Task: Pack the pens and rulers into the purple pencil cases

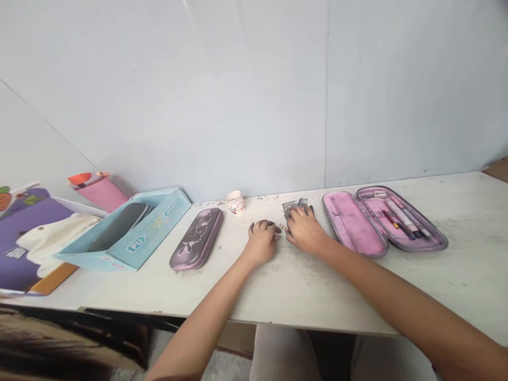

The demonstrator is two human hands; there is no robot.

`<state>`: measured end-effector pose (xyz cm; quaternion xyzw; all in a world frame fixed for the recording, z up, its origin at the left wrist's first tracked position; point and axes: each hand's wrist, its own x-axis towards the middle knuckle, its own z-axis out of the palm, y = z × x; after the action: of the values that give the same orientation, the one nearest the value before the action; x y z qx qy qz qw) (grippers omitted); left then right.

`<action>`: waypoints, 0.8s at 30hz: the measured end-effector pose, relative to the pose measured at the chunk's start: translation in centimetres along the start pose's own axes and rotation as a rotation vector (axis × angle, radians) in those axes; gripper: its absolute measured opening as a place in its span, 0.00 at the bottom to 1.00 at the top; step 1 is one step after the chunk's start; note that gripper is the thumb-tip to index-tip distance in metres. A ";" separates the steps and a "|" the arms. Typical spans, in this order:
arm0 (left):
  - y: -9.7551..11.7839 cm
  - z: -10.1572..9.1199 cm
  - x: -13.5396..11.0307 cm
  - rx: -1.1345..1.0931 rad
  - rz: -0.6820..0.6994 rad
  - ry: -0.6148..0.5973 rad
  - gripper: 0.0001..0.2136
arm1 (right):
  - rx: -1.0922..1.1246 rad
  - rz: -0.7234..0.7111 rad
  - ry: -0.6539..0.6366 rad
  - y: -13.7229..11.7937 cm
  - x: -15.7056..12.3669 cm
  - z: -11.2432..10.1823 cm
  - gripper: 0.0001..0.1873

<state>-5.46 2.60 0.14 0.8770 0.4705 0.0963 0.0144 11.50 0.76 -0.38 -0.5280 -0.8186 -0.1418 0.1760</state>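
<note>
My left hand (262,242) rests on the white table with its fingers a little bent and apart, and no object shows in it. Beside it, my right hand (305,228) is closed over something dark that its fingers mostly hide. Flat grey card-like pieces (304,201) stick out behind that hand. Between the two hands lie a few small pale bits (283,226). On the right, an open pink pencil case (343,222) holds several pens (405,214) in one half. Left of my hands lies a closed dark pencil case (197,238) with a pink rabbit-like print.
A paper cup (235,202) stands near the wall. Farther left, a light-blue box (159,227) holds a dark case (119,227). Beyond are a pink roll-shaped thing (99,191) and a purple box (19,259) with a white figure. The table's front edge (309,328) runs below my arms.
</note>
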 end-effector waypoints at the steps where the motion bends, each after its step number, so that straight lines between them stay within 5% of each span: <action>1: 0.9 0.1 0.2 -0.021 0.023 0.013 0.13 | -0.002 0.035 0.014 0.4 -0.5 -0.6 0.18; 15: 19.4 2.8 7.0 -0.200 0.446 -0.044 0.19 | -0.318 0.527 0.111 13.2 -14.7 -6.2 0.18; 19: 21.2 3.6 7.3 -0.216 0.459 -0.050 0.18 | -0.332 0.564 0.092 14.3 -16.3 -6.3 0.19; 24: 19.4 2.9 6.7 -0.240 0.396 -0.023 0.18 | -0.272 0.522 0.122 13.6 -15.4 -6.2 0.19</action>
<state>14.68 -2.48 0.62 0.9453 0.2739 0.1425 0.1050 30.65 -8.88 -0.88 -0.7299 -0.6167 -0.2314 0.1830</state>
